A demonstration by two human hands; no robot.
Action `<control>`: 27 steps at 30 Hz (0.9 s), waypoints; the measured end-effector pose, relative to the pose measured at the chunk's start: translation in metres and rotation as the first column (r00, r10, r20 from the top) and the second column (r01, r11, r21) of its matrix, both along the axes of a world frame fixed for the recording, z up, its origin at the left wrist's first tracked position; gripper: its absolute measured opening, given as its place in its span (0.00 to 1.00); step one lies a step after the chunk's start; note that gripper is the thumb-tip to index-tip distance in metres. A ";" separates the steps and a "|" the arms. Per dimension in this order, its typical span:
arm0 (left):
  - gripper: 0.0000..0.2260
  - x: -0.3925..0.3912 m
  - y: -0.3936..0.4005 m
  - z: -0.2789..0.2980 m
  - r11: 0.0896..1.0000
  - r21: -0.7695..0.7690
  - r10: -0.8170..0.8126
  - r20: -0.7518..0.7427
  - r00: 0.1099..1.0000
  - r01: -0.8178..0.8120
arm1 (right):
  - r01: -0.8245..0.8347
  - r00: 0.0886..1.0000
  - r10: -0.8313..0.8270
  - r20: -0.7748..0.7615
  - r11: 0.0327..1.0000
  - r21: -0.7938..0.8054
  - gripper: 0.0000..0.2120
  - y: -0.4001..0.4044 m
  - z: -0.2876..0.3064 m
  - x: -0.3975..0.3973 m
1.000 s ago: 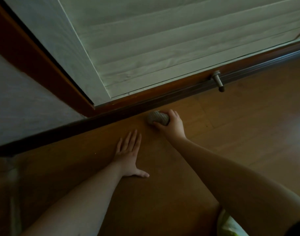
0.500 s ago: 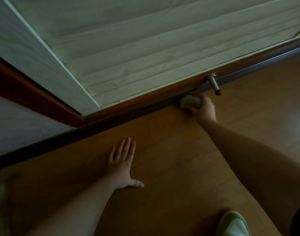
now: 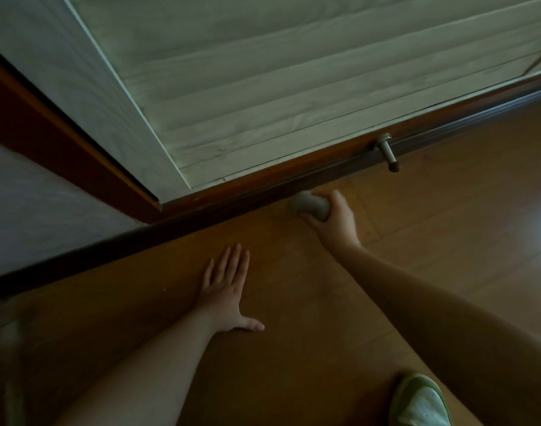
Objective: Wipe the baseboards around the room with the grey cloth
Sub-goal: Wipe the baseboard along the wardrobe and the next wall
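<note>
Since half a second ago my right hand has slid the grey cloth back left along the baseboard, away from the door stopper, which it was nearly touching then. A second ago the cloth was further left still, so I judge this a back-and-forth scrub of one stretch, not steady progress round the room. My left hand hasn't shifted on the floor.

Head view, everything placed off the door stopper: the cloth is balled up, left of the stopper and a bit below it, right at the foot of the baseboard where it meets the floor. My right hand grips it, fingers curled round the wad. Left hand lies well left and below the stopper, palm flat on the floor, fingers straight, thumb out, bracing me. A pale slatted panel stands above the baseboard. A green-edged shoe is far below the stopper.

Hard to tell: the room is dim and the cloth is blurred, so whether it actually presses the baseboard face or only the floor edge I cannot say. Any dust on the dark wood doesn't show. The shoe is cut off by the bottom edge, the baseboard by both sides.
</note>
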State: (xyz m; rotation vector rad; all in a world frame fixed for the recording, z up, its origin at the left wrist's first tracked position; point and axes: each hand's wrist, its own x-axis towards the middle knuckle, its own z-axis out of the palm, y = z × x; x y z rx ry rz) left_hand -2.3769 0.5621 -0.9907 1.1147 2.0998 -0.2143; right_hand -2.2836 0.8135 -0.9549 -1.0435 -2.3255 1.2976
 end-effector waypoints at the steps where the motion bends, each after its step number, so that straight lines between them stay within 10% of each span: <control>1: 0.68 0.000 -0.001 -0.001 1.000 0.010 0.003 -0.007 1.000 -0.003 | -0.051 0.999 0.051 -0.016 0.999 0.000 0.21 -0.016 0.000 -0.007; 11: 0.69 0.001 -0.002 -0.007 1.000 0.005 0.030 -0.046 0.998 -0.030 | -0.225 0.973 0.227 -0.042 0.973 0.048 0.20 -0.054 0.016 -0.060; 27: 0.69 -0.002 -0.002 0.001 0.998 -0.051 0.042 -0.034 0.999 -0.044 | 0.355 0.919 -0.376 0.122 0.921 0.163 0.19 0.053 0.028 -0.019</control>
